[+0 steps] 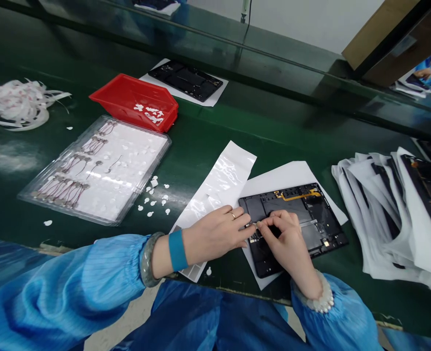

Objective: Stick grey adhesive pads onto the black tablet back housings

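Note:
A black tablet housing [292, 214] lies on a white sheet [332, 207] at the bench's front, an orange flex cable [298, 196] along its far edge. My left hand [217, 231] reaches over the housing's left edge, thumb and forefinger pinched together. Touching or almost touching those fingertips is my right hand [286, 239], also in a pinch above the housing. Whatever sits between the fingertips is too small to name. Under and beyond my left hand runs a strip of glossy white backing film [223, 178].
A clear tray [135, 183] holds several small round parts with dark red wires [64, 192]. Behind it stands a red bin [127, 97] with white bits. Loose white tabs [164, 197] dot the green bench. Sheet-wrapped housings [383, 209] stack at right; another housing [186, 80] lies behind.

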The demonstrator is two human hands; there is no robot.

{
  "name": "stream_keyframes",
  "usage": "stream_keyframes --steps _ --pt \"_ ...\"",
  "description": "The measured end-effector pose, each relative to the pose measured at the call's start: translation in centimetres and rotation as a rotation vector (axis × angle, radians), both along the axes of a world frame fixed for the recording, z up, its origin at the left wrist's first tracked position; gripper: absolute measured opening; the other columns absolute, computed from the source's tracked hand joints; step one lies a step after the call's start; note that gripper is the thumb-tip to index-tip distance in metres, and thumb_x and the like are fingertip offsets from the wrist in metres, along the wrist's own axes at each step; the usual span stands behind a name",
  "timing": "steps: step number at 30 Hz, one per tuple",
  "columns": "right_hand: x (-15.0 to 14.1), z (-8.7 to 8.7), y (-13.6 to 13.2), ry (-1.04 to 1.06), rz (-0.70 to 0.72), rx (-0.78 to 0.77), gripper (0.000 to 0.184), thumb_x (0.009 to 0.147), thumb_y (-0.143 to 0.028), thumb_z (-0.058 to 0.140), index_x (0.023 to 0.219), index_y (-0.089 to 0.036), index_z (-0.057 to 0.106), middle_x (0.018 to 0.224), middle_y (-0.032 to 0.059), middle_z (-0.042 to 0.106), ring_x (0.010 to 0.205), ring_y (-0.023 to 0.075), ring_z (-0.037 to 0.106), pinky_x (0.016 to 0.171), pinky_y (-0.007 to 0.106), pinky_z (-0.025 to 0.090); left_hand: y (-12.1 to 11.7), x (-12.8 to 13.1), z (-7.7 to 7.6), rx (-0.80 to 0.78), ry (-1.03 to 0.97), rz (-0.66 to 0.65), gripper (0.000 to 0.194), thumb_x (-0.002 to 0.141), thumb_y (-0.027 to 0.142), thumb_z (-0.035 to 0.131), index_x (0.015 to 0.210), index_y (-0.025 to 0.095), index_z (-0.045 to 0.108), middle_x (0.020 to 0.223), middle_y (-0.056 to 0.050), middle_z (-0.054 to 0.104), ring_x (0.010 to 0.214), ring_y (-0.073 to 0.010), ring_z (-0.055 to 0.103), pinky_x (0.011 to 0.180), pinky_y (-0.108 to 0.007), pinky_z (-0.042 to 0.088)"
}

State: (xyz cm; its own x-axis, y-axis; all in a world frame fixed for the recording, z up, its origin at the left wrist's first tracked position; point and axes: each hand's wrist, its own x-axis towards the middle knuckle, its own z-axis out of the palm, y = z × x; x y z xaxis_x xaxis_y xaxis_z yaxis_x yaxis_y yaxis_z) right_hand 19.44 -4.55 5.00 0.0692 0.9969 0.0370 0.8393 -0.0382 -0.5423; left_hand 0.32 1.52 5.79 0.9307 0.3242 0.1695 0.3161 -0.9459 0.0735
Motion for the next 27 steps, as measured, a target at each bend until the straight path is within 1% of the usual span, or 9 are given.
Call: stream_keyframes --steps 3,6,9,12,16,18,20,23,27 --pt "0.3 0.5 -0.1 -0.015 0.043 0.005 0.025 0.089 -0.037 0.049 0.075 -0.022 0.063 0.085 0.0064 0.057 0.085 0.0214 0.05 0.081 0.039 0.042 0.0 0.0 0.0 0.01 0.017 -0.013 0.04 0.087 0.038 0.06 0.118 0.014 0.05 0.103 -0.007 0.056 0.094 -0.0231 0.053 0.074 -0.033 0.04" --pt "1.0 1.1 0.0 0.001 0.002 0.075 0.027 0.091 -0.038 0.045 0.086 -0.02 0.064 0.091 0.0081 0.055 0.086 0.0197 0.054 0.08 0.036 0.045 0.2 0.0 0.1 -0.015 0.021 -0.02 0.041 0.086 0.039 0.061 0.118 0.015 0.05 0.102 -0.006 0.056 0.094 -0.023 0.052 0.074 -0.033 0.04" --pt "2.0 1.2 0.2 0.047 -0.033 0.128 0.025 0.091 -0.036 0.046 0.094 -0.018 0.063 0.096 0.0089 0.054 0.085 0.0175 0.056 0.075 0.031 0.048 0.6 0.1 0.3 -0.038 0.011 -0.036 0.037 0.085 0.039 0.062 0.114 0.017 0.052 0.1 -0.005 0.056 0.091 -0.0221 0.052 0.073 -0.033 0.039" --pt "2.9 0.9 0.6 0.061 -0.001 0.112 0.022 0.091 -0.035 0.047 0.092 -0.018 0.062 0.094 0.0082 0.056 0.084 0.0168 0.057 0.07 0.029 0.047 1.2 0.5 0.8 -0.019 0.015 -0.045 0.024 0.089 0.033 0.058 0.108 0.019 0.056 0.094 -0.005 0.057 0.084 -0.0206 0.053 0.07 -0.032 0.038" --pt "3.5 0.3 1.1 0.067 0.011 0.124 0.02 0.091 -0.034 0.046 0.086 -0.019 0.06 0.089 0.0064 0.058 0.081 0.0171 0.057 0.07 0.03 0.047 2.1 1.2 1.0 -0.004 -0.003 -0.097 0.008 0.09 0.024 0.055 0.096 0.021 0.059 0.09 -0.004 0.057 0.083 -0.0203 0.052 0.067 -0.031 0.036" --pt "3.6 0.0 1.3 0.09 0.012 0.134 0.02 0.091 -0.034 0.047 0.083 -0.02 0.059 0.087 0.0054 0.058 0.079 0.0167 0.057 0.07 0.03 0.046 2.4 1.4 0.9 -0.007 -0.007 -0.137 0.009 0.09 0.018 0.053 0.095 0.022 0.059 0.092 -0.003 0.058 0.085 -0.0196 0.051 0.068 -0.03 0.035" --pt "3.7 -0.2 1.3 0.11 0.014 0.129 0.02 0.091 -0.034 0.048 0.081 -0.02 0.059 0.086 0.005 0.058 0.078 0.0164 0.057 0.069 0.029 0.046 2.6 1.4 0.7 -0.008 0.007 -0.127 0.009 0.089 0.021 0.055 0.097 0.024 0.059 0.097 -0.003 0.058 0.089 -0.0199 0.051 0.071 -0.031 0.035" --pt "3.8 -0.1 1.3 0.126 0.017 0.111 0.021 0.091 -0.035 0.048 0.08 -0.02 0.058 0.086 0.005 0.058 0.078 0.0161 0.057 0.067 0.029 0.046 2.9 1.4 0.7 -0.009 0.03 -0.083 0.018 0.085 0.035 0.063 0.1 0.026 0.06 0.105 -0.004 0.058 0.095 -0.0219 0.051 0.073 -0.032 0.034" --pt "3.8 0.0 1.2 0.124 0.025 0.096 0.023 0.091 -0.036 0.046 0.08 -0.021 0.058 0.086 0.0054 0.059 0.076 0.016 0.057 0.066 0.029 0.045 2.9 1.4 0.9 -0.031 0.041 -0.083 0.017 0.087 0.034 0.061 0.103 0.027 0.059 0.109 -0.002 0.057 0.097 -0.0214 0.051 0.074 -0.032 0.033"
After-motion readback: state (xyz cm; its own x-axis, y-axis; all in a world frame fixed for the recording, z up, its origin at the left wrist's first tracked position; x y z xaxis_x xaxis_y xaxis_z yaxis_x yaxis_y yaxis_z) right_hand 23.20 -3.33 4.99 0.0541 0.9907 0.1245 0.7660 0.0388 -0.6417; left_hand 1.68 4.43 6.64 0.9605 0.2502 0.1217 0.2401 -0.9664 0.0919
